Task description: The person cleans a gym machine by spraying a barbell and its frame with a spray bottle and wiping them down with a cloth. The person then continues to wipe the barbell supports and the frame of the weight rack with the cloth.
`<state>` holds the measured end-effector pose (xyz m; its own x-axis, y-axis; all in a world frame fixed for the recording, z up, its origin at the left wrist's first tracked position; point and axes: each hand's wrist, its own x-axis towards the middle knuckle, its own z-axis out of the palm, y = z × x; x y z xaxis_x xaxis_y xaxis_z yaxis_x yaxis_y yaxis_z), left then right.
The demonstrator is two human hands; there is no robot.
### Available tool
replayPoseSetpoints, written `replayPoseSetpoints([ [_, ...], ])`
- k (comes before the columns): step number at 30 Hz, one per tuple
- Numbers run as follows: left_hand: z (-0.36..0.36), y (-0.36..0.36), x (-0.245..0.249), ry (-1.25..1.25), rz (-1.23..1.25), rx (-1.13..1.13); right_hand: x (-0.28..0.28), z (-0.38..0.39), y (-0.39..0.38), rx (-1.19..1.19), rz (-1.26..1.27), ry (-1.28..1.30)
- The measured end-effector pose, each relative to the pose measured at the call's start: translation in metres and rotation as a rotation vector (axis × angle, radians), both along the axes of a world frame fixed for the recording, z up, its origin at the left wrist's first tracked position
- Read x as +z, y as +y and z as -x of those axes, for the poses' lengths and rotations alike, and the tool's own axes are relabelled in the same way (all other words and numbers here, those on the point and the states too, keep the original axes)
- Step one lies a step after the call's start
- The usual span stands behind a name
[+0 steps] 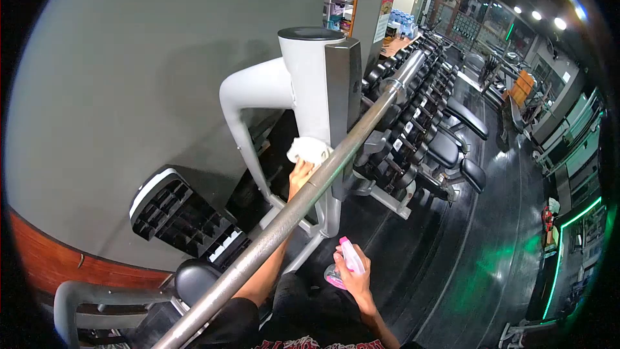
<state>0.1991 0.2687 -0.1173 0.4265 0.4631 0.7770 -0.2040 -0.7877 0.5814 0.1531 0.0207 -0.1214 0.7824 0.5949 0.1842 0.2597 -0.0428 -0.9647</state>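
Observation:
My left hand (301, 176) presses a white cloth (309, 150) against the lower part of a white machine upright (309, 90). The left forearm passes behind a long metal barbell (297, 210) that slants across the view in front of me. Lower down, my right hand (357, 274) grips a spray bottle (351, 256) with a pink nozzle, its fingers wrapped round the neck. The bottle's clear body shows partly below the hand. Beneath the bottle is the dark floor.
Dumbbells on a long rack (413, 129) run away to the right, with black padded benches (445, 148) beside them. A black plastic step (184, 213) leans by the grey wall (129, 90). Bottom left, a dark seat pad (195, 284) and grey tubing (97, 294) stand close.

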Motion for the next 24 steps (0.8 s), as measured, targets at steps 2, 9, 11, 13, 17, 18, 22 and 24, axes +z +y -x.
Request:
replayPoseSetpoints([
  [2, 0.004, -0.008, -0.05, 0.168, -0.037, 0.025, -0.003, 0.002, -0.002, -0.005, -0.009, 0.0],
  [9, 0.017, -0.058, -0.093, 0.314, 0.242, -0.108, 0.0, 0.003, -0.016, -0.046, -0.053, 0.091],
  [11, 0.016, -0.064, -0.105, 0.292, 0.254, -0.088, -0.003, 0.0, -0.02, -0.068, -0.059, 0.073],
  [13, 0.018, -0.067, -0.105, 0.272, 0.268, -0.065, -0.003, -0.001, -0.022, -0.088, -0.064, 0.057],
  [17, 0.021, -0.067, -0.116, 0.335, 0.302, -0.136, -0.003, -0.003, -0.029, -0.088, -0.058, 0.023],
  [18, 0.022, -0.068, -0.118, 0.369, 0.332, -0.15, -0.003, -0.002, -0.03, -0.086, -0.066, 0.032],
  [22, 0.021, -0.076, -0.124, 0.24, 0.492, -0.11, 0.004, 0.001, -0.036, -0.092, -0.09, 0.119],
  [24, 0.016, -0.085, -0.106, 0.064, 0.782, -0.037, 0.006, 0.002, -0.039, -0.098, -0.113, 0.09],
])
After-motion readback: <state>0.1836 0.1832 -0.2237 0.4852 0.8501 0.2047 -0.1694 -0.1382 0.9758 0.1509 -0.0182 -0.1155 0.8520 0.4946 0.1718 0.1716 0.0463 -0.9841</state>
